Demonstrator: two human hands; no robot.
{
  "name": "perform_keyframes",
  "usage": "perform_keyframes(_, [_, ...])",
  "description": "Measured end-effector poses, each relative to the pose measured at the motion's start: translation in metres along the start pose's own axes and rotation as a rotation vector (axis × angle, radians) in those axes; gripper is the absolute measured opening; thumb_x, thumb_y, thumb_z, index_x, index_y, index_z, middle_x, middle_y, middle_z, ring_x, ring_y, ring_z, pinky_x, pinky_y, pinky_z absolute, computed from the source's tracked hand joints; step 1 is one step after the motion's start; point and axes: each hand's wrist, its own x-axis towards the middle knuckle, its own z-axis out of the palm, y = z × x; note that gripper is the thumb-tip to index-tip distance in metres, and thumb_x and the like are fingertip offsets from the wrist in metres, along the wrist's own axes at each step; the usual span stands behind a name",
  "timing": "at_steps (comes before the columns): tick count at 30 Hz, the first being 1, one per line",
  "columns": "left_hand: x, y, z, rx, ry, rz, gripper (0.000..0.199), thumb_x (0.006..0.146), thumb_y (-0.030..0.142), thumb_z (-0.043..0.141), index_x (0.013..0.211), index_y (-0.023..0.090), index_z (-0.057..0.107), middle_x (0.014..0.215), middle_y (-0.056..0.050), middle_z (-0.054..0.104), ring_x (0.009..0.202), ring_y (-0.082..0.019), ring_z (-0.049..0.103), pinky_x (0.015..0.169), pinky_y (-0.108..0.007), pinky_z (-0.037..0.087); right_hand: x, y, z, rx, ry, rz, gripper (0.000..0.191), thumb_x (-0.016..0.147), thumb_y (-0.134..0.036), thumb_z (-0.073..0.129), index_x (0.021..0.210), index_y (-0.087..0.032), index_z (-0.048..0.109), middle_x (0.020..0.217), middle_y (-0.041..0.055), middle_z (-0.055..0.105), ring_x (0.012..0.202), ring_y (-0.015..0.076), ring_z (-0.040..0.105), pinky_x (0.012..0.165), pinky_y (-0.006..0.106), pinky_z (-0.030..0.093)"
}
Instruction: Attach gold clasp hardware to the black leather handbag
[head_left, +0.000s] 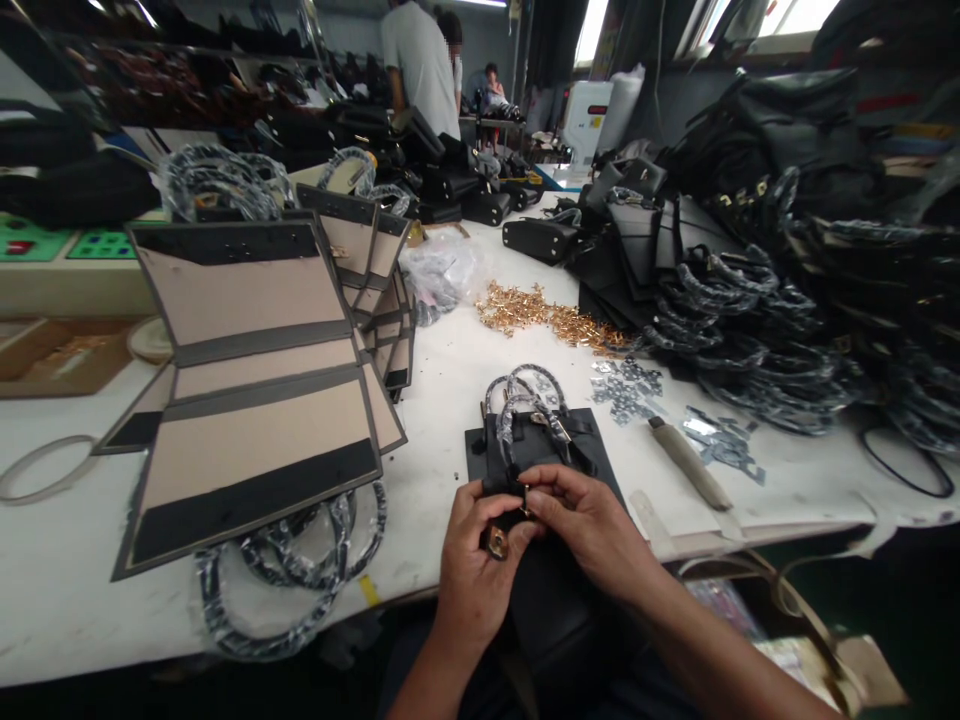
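Observation:
A black handbag panel (pixel 600 450) with plastic-wrapped handles (pixel 536 385) lies at the table's front edge, and its lower part hangs over the edge toward me. Both hands are at its near side. My left hand (pixel 480 565) is closed on a black strap end (pixel 501 487) of the bag. A gold-coloured metal fitting (pixel 497 543) shows between its thumb and fingers. My right hand (pixel 574 515) is closed, thumb and forefinger pinching a small gold-coloured piece (pixel 526 500) against the strap. The fingertips hide how the piece and strap meet.
Loose gold-coloured fasteners (pixel 525 308) and flat silver metal plates (pixel 626 390) lie beyond the bag. A tool with a wrapped grip (pixel 690 463) rests to the right. Unfolded bag panels (pixel 255 380) are stacked left; black bags with wrapped handles (pixel 727 300) pile up right. People (pixel 424 65) are in the background.

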Motion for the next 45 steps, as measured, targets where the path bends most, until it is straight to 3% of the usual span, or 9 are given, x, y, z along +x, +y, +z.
perform_keyframes(10, [-0.001, 0.002, 0.0, 0.016, 0.041, -0.023, 0.007, 0.092, 0.035, 0.073, 0.09, 0.028, 0.076, 0.11, -0.003, 0.064, 0.108, -0.02, 0.062, 0.095, -0.032, 0.048, -0.002, 0.002, 0.002, 0.025, -0.013, 0.001, 0.037, 0.087, -0.046, 0.077, 0.111, -0.019, 0.071, 0.084, -0.001, 0.07, 0.071, 0.013, 0.064, 0.071, 0.026, 0.051])
perform_keyframes(16, [-0.001, -0.003, -0.005, -0.031, -0.017, -0.112, 0.032, 0.093, 0.042, 0.07, 0.123, 0.031, 0.073, 0.125, -0.006, 0.063, 0.122, -0.025, 0.059, 0.109, -0.039, 0.044, -0.003, -0.008, -0.005, -0.007, -0.097, -0.017, 0.036, 0.088, -0.042, 0.075, 0.114, -0.018, 0.07, 0.083, -0.001, 0.068, 0.068, 0.0119, 0.06, 0.07, 0.026, 0.05])
perform_keyframes(19, [0.0, -0.003, -0.006, -0.023, -0.052, -0.098, 0.035, 0.095, 0.042, 0.067, 0.128, 0.033, 0.072, 0.123, -0.006, 0.063, 0.122, -0.025, 0.06, 0.109, -0.04, 0.045, -0.002, -0.012, -0.007, -0.005, -0.109, -0.009, 0.037, 0.084, -0.04, 0.078, 0.114, -0.019, 0.068, 0.086, -0.0006, 0.068, 0.067, 0.0118, 0.06, 0.068, 0.026, 0.05])
perform_keyframes(29, [0.002, -0.001, -0.004, -0.079, -0.026, -0.039, 0.037, 0.085, 0.037, 0.081, 0.121, 0.033, 0.071, 0.12, -0.003, 0.063, 0.117, -0.022, 0.06, 0.103, -0.035, 0.049, -0.003, -0.008, -0.001, 0.001, -0.055, 0.031, 0.035, 0.08, -0.044, 0.079, 0.104, -0.02, 0.072, 0.084, 0.0017, 0.073, 0.071, 0.0162, 0.065, 0.068, 0.028, 0.053])
perform_keyframes(38, [-0.002, -0.003, 0.002, -0.041, 0.057, -0.026, 0.023, 0.087, 0.033, 0.078, 0.109, 0.03, 0.073, 0.11, -0.002, 0.066, 0.108, -0.02, 0.062, 0.096, -0.032, 0.049, -0.001, -0.002, 0.003, 0.045, 0.018, -0.001, 0.038, 0.076, -0.046, 0.085, 0.1, -0.019, 0.075, 0.075, 0.0008, 0.071, 0.067, 0.0165, 0.065, 0.067, 0.03, 0.056])
perform_keyframes(45, [0.004, -0.002, -0.003, -0.077, -0.021, -0.126, 0.028, 0.085, 0.037, 0.078, 0.11, 0.026, 0.073, 0.111, -0.004, 0.067, 0.108, -0.023, 0.064, 0.095, -0.033, 0.05, -0.004, 0.0, -0.002, -0.038, 0.025, -0.059, 0.041, 0.084, -0.046, 0.078, 0.116, -0.02, 0.072, 0.083, 0.0006, 0.071, 0.068, 0.0148, 0.064, 0.065, 0.027, 0.053])
